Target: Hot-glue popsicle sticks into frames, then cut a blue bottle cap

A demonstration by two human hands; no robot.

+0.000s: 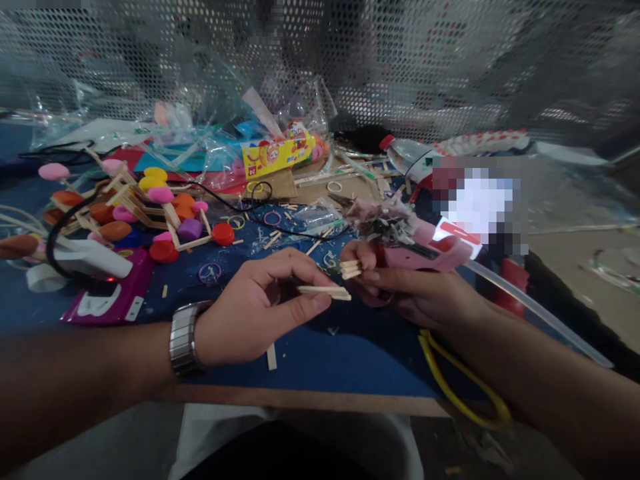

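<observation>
So the thin sticks [327, 292] are pinched in the left hand [250, 303], over the blue table [350, 367]. Right hand's [410, 287] got short sticks [351, 269], close by the pink glue gun [425, 243]; can't tell if it's gripping that too. Behind: red-capped bottle [407, 157], contents unclear.

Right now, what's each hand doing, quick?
Left hand: closed on thin wooden sticks.
Right hand: fingers closed on a small stack of wooden pieces.
</observation>
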